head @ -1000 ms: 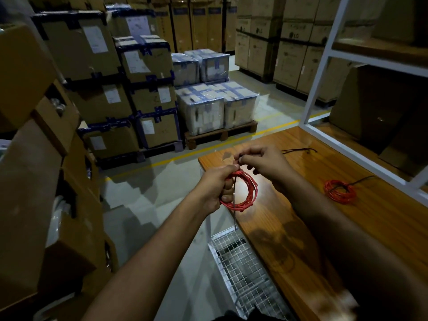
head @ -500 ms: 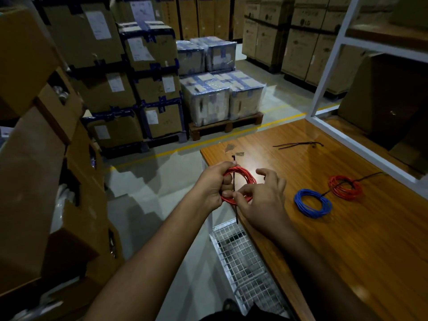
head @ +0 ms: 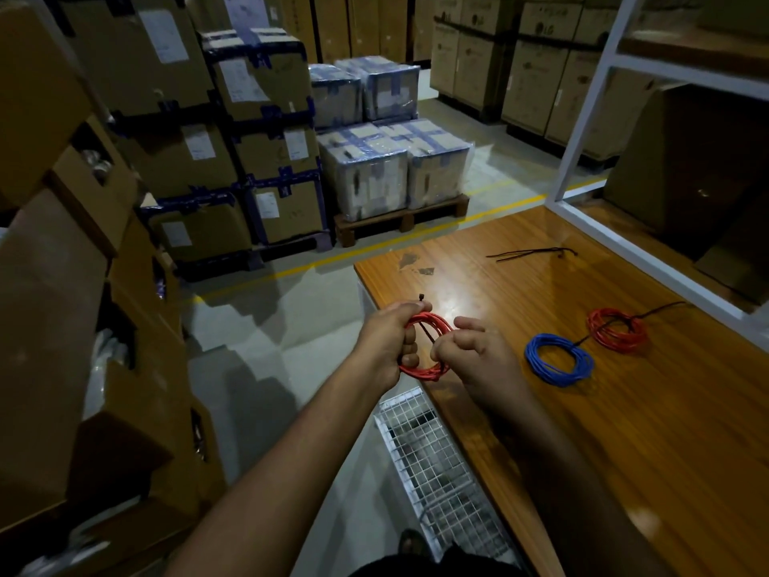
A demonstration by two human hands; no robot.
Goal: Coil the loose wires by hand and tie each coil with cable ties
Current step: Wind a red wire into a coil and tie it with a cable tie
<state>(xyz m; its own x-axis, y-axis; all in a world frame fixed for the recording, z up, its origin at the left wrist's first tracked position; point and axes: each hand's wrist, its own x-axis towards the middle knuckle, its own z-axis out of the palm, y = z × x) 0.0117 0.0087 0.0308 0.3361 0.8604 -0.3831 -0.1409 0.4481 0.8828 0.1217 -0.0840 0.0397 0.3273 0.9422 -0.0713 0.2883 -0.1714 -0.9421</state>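
Red wire coil [head: 428, 347], round, glossy

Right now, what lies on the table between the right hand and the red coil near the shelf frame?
In the head view, a blue wire coil lies between the right hand and the far red coil.

Bare wooden table [head: 624, 451] surface stretches near and right of the two hands, leaving open room there. On it, a blue wire coil [head: 559, 360] lies just right of the right hand [head: 478, 360], with a red wire coil [head: 618, 330] beside it farther right. Loose black cable ties [head: 532, 254] lie toward the far edge. A white shelf frame [head: 582, 118] walls off the table's right side. Left of the table edge, open floor runs between stacked cardboard boxes [head: 62, 326] and a wire mesh basket [head: 437, 472] below.
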